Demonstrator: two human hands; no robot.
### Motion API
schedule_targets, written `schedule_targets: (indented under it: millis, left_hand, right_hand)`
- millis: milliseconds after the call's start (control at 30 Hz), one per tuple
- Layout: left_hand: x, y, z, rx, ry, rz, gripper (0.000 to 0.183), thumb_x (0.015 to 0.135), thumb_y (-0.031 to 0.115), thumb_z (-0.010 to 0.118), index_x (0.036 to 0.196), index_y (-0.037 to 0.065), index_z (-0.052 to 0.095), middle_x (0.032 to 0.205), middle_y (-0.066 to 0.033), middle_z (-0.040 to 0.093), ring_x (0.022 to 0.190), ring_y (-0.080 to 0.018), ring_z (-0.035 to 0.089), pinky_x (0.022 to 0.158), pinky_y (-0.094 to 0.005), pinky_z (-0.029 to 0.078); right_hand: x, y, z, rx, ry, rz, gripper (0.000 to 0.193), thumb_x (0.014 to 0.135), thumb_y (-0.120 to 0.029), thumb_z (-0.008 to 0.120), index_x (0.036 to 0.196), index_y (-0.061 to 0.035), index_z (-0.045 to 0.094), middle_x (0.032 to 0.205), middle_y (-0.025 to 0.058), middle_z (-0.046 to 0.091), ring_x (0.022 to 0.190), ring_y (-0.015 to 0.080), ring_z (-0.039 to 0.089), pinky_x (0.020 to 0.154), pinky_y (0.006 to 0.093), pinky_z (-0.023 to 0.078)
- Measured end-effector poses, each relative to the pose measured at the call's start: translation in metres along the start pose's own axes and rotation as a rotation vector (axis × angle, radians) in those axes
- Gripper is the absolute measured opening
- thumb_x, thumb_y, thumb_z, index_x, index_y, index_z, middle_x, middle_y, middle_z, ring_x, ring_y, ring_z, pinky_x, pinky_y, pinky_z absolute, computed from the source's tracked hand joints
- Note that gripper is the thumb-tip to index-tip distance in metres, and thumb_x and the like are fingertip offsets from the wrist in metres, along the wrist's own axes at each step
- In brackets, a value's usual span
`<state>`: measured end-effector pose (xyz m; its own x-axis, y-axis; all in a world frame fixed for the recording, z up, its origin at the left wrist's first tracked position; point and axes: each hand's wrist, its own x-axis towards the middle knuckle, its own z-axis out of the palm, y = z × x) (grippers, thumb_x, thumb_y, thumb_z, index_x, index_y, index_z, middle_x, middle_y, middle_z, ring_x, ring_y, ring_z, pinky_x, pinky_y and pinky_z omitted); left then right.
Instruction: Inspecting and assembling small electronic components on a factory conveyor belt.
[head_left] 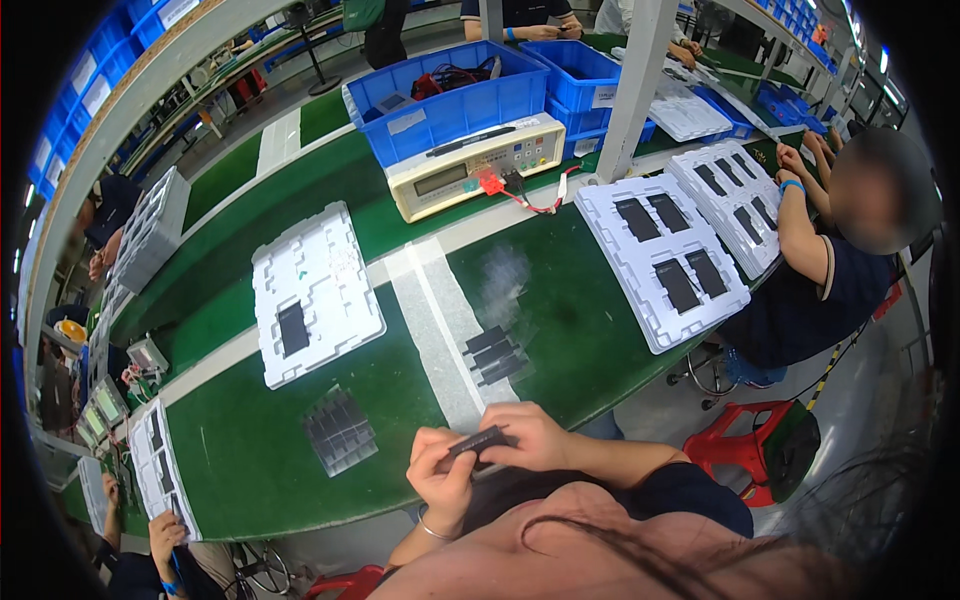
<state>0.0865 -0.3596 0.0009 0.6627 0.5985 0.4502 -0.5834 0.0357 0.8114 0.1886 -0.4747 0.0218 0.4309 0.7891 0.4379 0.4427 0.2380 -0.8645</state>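
Observation:
A small flat black block, which looks like a battery pack [482, 441], is held in front of me at the near edge of the green bench [230, 450]. My left hand [441, 482] grips its left end with the thumb along it. Around the right end close the fingers of my right hand [533, 437]. Just beyond my hands lies a clear sheet with several black strips [495, 355]. To the left is another such sheet [340, 432]. A white moulded tray [320, 265] holds one black flat piece [292, 328].
At the right, a white tray [625, 290] carries several black pieces. A beige tester [435, 190] with red and black leads stands under a blue bin [430, 125]. A grey post [635, 95] rises beside it. Co-workers sit on both sides; a red stool [735, 440] is at right.

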Motion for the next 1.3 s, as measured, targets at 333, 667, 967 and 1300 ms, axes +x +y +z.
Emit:
schedule_targets:
  millis: [333,667,967,1300]
  left_hand:
    - [0.014,0.015,0.004,-0.114,-0.090,-0.143,0.021,0.080,0.014,0.060,0.090,-0.004,0.058,0.089,-0.0120,0.051,0.078,-0.0182,0.050,0.067,-0.0267,0.045]
    - [0.033,0.033,0.011,-0.214,-0.206,-0.327,0.018,0.083,0.002,0.052,0.097,-0.007,0.059,0.091,-0.0117,0.051,0.083,-0.0177,0.053,0.074,-0.0273,0.050]
    - [0.026,0.037,0.015,-0.080,-0.173,-0.309,0.016,0.075,-0.010,0.056,0.090,-0.007,0.060,0.087,-0.0101,0.050,0.078,-0.0139,0.052,0.065,-0.0228,0.049]
    - [0.035,0.032,0.012,0.042,-0.222,-0.289,0.004,0.077,-0.005,0.059,0.080,-0.004,0.061,0.081,-0.0079,0.053,0.072,-0.0138,0.052,0.062,-0.0226,0.043]
  right_hand:
    - [0.006,-0.004,-0.015,0.010,0.102,0.079,0.018,0.071,-0.010,0.069,0.074,0.0028,0.057,0.072,0.0108,0.054,0.063,0.0216,0.053,0.057,0.0295,0.041]
    - [0.007,-0.017,-0.020,0.476,0.147,0.309,0.014,0.078,-0.004,0.061,0.091,0.0017,0.061,0.085,0.0027,0.059,0.077,0.0086,0.054,0.068,0.0222,0.042]
    - [-0.002,-0.016,-0.019,0.410,0.115,0.272,0.011,0.076,-0.004,0.064,0.085,0.0016,0.059,0.075,0.0001,0.052,0.067,0.0062,0.047,0.058,0.0207,0.037]
    - [0.005,-0.022,-0.029,0.163,0.123,0.208,0.013,0.071,-0.005,0.067,0.075,0.0025,0.058,0.067,0.0040,0.052,0.061,0.0119,0.049,0.054,0.0235,0.037]
